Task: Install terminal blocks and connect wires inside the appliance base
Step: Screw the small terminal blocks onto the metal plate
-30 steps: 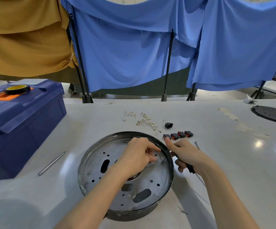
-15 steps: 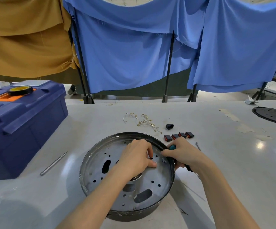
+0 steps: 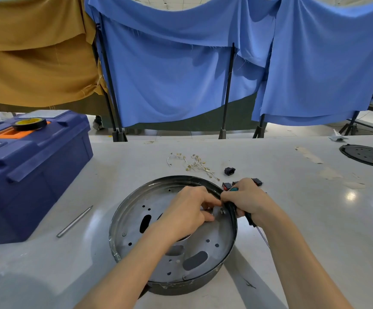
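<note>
A single view is recorded, from a wide-angle camera worn on the head. It is aimed forward and down across the table (image 3: 315,219). Both forearms are seen entering from the bottom edge. The left hand (image 3: 187,210) and the right hand (image 3: 245,199), curled round a screwdriver (image 3: 234,189), are framed close below the lens, at the appliance base (image 3: 132,210) near centre. A toolbox (image 3: 31,179) is cut by the left edge, a black disc (image 3: 368,156) by the right. The far field is closed off by hung blue cloth (image 3: 169,74) and ochre cloth (image 3: 31,52).
</note>
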### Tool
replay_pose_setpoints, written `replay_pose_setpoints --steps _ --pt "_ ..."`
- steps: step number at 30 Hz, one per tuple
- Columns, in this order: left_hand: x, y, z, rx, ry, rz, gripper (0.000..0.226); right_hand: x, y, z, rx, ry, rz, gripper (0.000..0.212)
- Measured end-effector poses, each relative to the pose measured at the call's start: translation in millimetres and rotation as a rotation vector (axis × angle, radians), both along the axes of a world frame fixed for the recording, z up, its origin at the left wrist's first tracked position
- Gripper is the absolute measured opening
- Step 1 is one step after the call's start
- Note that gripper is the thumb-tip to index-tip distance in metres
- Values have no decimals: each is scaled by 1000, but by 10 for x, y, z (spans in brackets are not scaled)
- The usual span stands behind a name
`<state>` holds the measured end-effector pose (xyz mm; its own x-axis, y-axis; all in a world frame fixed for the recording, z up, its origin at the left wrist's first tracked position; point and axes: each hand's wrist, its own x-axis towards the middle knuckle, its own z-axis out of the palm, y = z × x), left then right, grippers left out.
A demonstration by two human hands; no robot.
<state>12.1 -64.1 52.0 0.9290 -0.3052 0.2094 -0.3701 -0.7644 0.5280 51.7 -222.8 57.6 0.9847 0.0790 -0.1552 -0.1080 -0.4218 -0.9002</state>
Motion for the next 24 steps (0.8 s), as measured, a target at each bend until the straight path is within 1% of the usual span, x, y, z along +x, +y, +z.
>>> replay_pose_setpoints --steps 2,8,13,14,17,21,24 --pt "-3 3 -7 46 -12 -20 39 2 3 1 5 18 -32 18" --pt "-4 -19 -58 159 -38 -49 27 2 -3 -13 61 65 -61 19" --pt "-44 -83 -71 362 -65 -115 23 -22 -11 -97 75 104 -71 30" --pt "-46 -86 -79 372 -61 -119 23 -22 -12 -108 78 104 -74 32" --pt "-34 -67 -49 315 -7 -110 24 -7 -9 -104 63 94 -73 29" --pt "-64 -53 18 267 95 -137 37 15 -14 -49 40 89 -80 23" --pt "-90 -35 48 253 120 -136 42 26 -13 -6 51 97 -80 20"
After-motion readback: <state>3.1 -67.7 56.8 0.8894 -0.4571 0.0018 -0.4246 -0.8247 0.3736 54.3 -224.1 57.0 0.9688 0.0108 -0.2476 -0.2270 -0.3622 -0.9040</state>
